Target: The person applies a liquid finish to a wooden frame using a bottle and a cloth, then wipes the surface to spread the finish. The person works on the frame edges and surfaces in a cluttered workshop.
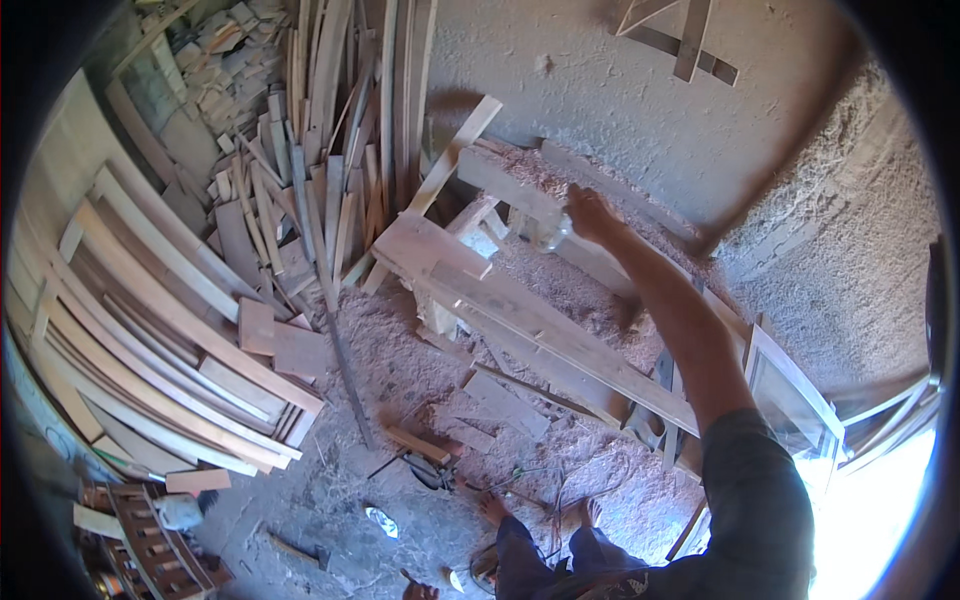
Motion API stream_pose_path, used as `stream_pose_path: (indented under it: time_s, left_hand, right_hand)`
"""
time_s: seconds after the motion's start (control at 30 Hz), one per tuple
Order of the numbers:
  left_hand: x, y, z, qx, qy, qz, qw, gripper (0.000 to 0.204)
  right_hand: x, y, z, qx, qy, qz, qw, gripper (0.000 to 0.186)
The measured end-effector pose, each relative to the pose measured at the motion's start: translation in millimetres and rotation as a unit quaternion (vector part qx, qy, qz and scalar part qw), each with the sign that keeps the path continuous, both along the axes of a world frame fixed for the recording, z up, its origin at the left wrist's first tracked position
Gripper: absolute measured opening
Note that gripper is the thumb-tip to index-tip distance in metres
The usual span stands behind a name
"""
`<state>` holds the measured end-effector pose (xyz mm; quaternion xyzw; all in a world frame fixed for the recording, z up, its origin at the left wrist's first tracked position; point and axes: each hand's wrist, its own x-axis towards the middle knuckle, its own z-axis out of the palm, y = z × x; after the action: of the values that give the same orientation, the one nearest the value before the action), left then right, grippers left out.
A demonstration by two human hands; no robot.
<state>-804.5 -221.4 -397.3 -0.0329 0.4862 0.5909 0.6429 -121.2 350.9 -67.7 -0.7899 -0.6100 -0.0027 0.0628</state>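
Two bare hands are showing, and only the right hand is standing at the work. It is hanging over the far side of the trestle bench, fingers curled, the arm lying straight out across the planks. Just beside it, at its lower left, a translucent object is sitting against the edge of the rear plank; glare and blur are hiding its exact kind. Whether the fingers are clamped on it or merely lying near it, I cannot tell. The left hand is showing at the lower edge, cut off by the frame, well apart from the bench; its grip cannot be told either.

Reddish wood shavings are covering the surface behind the rear plank. A short pale board is lying across the left end of the front plank, and a hammer is lying on the floor.

In my judgement, the step in hand is looking like one-handed handling at the rear plank. The next move is probably calling for a sure hold on the translucent object and a lift clear of the plank edge, without dragging through the shavings.
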Motion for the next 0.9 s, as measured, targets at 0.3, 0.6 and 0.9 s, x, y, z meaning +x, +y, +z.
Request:
stream_pose_path:
  time_s: [0.3, 0.6, 0.9]
  left_hand:
    - [43.5, -36.4, 12.1, -0.199, 0.14, -0.141, 0.96, 0.019]
    - [69.5, -25.2, 37.5, -0.195, 0.212, -0.176, 0.941, 0.026]
    - [89.8, -18.6, 50.5, -0.147, 0.242, -0.212, 0.935, 0.029]
  right_hand:
    - [125.8, -75.0, 17.4, -0.04, -0.053, -0.168, 0.984, 0.033]
    - [217.2, -100.4, -12.6, -0.035, -0.028, -0.231, 0.972, 0.035]
    - [259.0, -105.2, -25.8, -0.001, 0.035, -0.25, 0.968, 0.042]
